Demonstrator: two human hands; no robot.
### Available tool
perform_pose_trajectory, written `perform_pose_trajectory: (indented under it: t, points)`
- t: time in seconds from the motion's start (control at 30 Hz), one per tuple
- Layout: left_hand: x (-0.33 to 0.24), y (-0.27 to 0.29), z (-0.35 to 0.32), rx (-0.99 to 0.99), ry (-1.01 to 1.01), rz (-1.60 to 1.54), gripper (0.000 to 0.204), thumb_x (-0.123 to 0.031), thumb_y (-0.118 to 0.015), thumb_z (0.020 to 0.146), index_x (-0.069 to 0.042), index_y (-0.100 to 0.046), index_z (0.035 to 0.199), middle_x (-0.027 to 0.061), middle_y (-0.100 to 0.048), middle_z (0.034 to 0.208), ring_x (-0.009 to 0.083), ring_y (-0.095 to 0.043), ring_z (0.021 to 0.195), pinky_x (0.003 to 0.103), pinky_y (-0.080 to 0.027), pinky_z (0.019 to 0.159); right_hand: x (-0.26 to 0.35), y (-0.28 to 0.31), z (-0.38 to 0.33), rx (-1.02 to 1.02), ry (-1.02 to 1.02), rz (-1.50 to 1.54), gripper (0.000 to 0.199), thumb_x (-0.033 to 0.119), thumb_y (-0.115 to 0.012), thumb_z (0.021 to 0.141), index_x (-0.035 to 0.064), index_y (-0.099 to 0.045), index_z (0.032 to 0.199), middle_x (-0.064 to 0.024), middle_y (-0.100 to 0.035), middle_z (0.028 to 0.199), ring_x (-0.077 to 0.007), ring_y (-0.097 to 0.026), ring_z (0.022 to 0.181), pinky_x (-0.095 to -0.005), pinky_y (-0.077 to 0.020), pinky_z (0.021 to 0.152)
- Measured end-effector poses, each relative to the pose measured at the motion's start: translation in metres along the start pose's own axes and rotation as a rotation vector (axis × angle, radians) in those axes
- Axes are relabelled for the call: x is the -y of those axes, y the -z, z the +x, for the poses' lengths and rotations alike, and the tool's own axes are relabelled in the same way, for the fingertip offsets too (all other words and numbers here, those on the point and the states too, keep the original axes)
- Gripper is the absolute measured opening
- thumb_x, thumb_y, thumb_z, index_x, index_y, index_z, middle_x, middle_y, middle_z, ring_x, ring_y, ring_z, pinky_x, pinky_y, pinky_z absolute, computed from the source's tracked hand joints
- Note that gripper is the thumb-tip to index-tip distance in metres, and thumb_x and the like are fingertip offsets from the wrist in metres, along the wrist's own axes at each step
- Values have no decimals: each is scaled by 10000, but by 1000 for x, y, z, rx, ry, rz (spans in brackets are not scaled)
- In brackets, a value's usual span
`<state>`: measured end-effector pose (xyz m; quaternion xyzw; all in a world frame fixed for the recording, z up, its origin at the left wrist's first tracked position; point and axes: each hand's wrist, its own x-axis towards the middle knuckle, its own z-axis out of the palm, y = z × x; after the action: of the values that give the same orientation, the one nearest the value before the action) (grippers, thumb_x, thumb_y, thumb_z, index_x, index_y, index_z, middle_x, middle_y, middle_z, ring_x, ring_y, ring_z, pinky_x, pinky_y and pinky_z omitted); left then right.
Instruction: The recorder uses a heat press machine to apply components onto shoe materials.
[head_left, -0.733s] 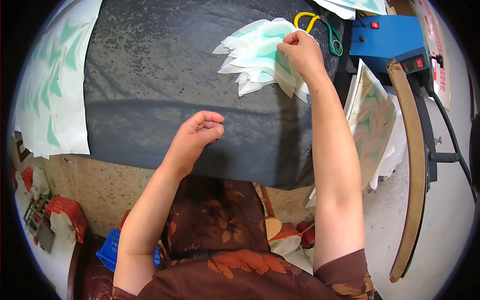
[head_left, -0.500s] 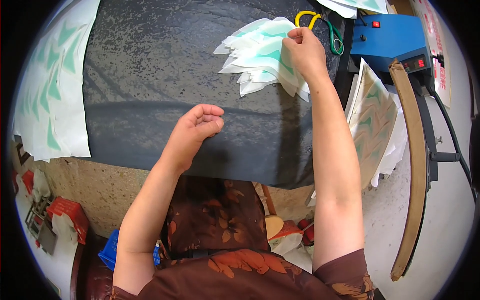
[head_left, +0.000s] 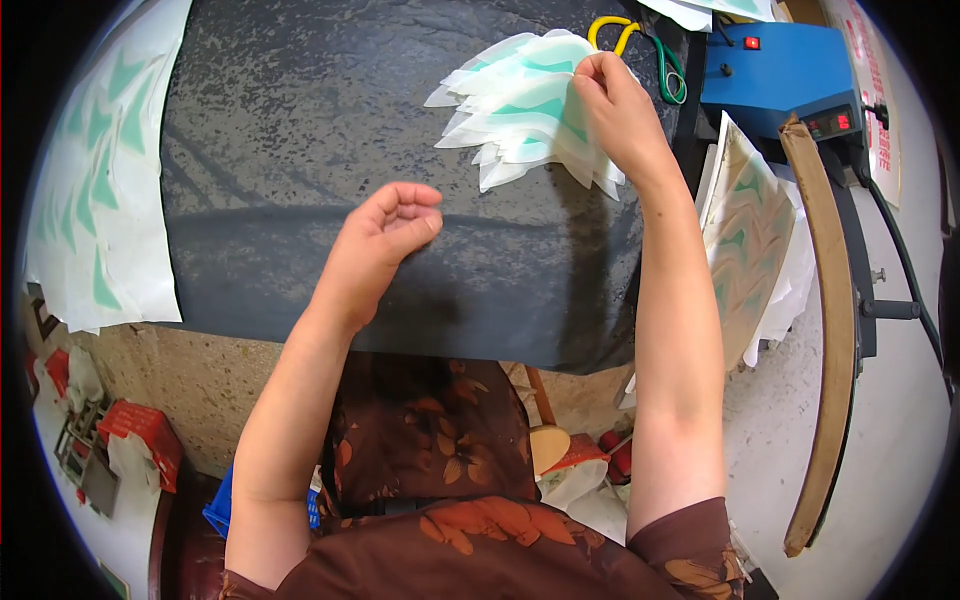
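A fanned pile of white, wavy-edged paper pieces (head_left: 530,110) with pale green shapes lies on the black, worn tabletop cover (head_left: 290,130). My right hand (head_left: 620,110) is closed in a pinch at the pile's right end, thumb against forefinger on the edge of a piece; the exact grip is partly hidden by the hand. My left hand (head_left: 385,235) hovers over the cover nearer to me, fingers loosely curled toward the thumb, and I see nothing in it. Just beyond the right hand lie scissors with one yellow handle (head_left: 612,35) and one green handle (head_left: 670,75).
Large white sheets with green shapes (head_left: 110,190) cover the left end. At right stands a blue machine (head_left: 775,80) with a lit display and a long brown padded bar (head_left: 820,330). Patterned sheets (head_left: 745,240) lean beside it. A red basket (head_left: 145,435) sits low at left.
My right hand has shifted slightly right at the pile's end, still pinched. My left hand has risen a little and moved slightly left. The pile looks nearly the same.
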<state>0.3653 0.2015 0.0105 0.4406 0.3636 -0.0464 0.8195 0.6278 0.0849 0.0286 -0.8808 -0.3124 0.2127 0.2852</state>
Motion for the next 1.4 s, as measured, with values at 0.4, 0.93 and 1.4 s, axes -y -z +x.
perform_pose_trajectory:
  t: [0.4, 0.93, 1.4]
  points:
    - [-66, -51, 31, 194, -308, 446, 252, -211, -709, 842, -17, -659, 995, -17, -605, 805, 82, -548, 774, 239, -450, 717, 33, 35, -76, 106, 105, 525, 115, 148, -574, 939, 35, -565, 959, 10, -551, 824, -75, -502, 778, -229, -432, 703]
    - [26, -194, -126, 419, 29, 285, 280, -48, -673, 865, -42, -580, 1129, -35, -552, 859, 43, -541, 750, 185, -452, 691, -36, 144, -323, -233, -394, 739, 197, 182, -655, 906, 32, -639, 1033, 46, -596, 868, -46, -522, 765, -191, -422, 685]
    - [66, -345, -98, 374, -959, 1419, 375, -250, -639, 870, -66, -618, 1197, 163, -580, 1250, 349, -534, 1169, 417, -414, 989, -247, 202, -489, -622, -480, 902, 211, 219, -652, 904, 36, -636, 1007, 51, -577, 857, -44, -474, 776, -204, -366, 686]
